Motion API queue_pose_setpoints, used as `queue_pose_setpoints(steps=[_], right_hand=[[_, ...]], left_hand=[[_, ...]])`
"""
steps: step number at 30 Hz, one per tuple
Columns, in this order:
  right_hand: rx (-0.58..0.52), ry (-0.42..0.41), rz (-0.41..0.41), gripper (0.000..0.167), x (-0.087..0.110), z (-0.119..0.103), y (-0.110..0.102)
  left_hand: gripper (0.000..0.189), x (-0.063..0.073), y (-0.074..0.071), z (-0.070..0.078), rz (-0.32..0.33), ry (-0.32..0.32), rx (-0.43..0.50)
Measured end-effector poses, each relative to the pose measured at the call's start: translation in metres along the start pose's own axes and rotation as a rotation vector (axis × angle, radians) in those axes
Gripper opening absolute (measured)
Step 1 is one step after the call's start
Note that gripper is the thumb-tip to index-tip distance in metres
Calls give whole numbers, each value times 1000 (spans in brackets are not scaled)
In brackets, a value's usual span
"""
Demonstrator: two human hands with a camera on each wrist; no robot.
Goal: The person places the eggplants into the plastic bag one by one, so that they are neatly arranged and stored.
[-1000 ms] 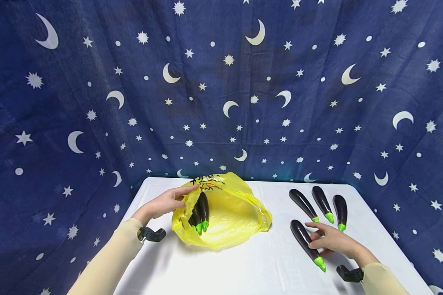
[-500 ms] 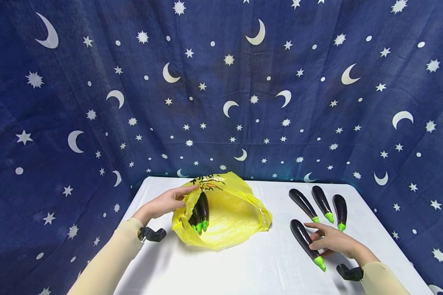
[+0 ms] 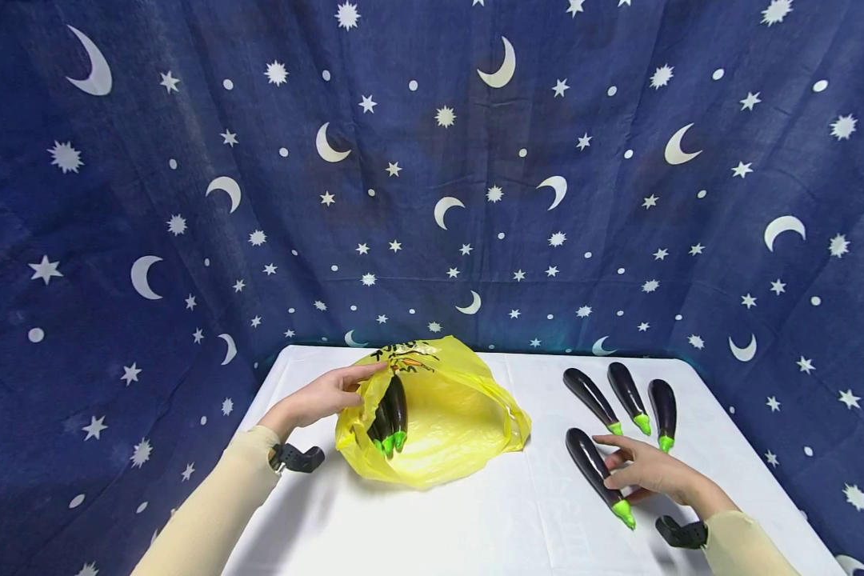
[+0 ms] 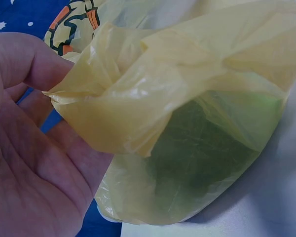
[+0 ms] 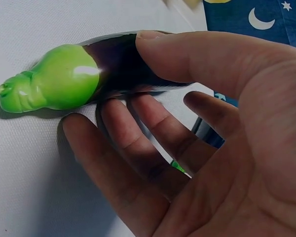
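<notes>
In the head view, my left hand (image 3: 327, 394) holds the rim of a yellow plastic bag (image 3: 454, 424) lying on its side, its mouth facing me. Inside, at the left, are dark eggplants (image 3: 398, 404) with green stem ends. The left wrist view shows the bag's folded edge (image 4: 113, 94) against my fingers, with a dark shape behind the plastic. My right hand (image 3: 655, 470) is at a glossy eggplant (image 3: 590, 464) lying on the table. Its thumb presses one side while fingertips touch the other, near the green cap (image 5: 64, 79) in the right wrist view.
Three more eggplants lie beyond my right hand: a left one (image 3: 590, 398), a middle one (image 3: 628, 396) and a right one (image 3: 664, 412). The white-covered table (image 3: 490, 528) ends at a blue curtain (image 3: 432, 200) with moons and stars.
</notes>
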State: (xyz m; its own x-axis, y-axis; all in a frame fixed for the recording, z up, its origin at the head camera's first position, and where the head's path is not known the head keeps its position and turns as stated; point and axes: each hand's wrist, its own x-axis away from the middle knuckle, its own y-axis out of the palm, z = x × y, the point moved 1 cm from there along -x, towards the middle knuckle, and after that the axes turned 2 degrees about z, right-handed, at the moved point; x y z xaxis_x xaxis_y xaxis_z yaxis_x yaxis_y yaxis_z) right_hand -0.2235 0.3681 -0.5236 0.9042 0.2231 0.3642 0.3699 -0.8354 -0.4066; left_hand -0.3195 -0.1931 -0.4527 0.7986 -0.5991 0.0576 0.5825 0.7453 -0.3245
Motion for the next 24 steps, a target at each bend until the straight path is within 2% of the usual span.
queue_pose_setpoints(steps=[24], right_hand=[[-23, 6, -8, 83, -2, 2, 2]], left_hand=[[74, 0, 0, -1, -6, -17, 12]])
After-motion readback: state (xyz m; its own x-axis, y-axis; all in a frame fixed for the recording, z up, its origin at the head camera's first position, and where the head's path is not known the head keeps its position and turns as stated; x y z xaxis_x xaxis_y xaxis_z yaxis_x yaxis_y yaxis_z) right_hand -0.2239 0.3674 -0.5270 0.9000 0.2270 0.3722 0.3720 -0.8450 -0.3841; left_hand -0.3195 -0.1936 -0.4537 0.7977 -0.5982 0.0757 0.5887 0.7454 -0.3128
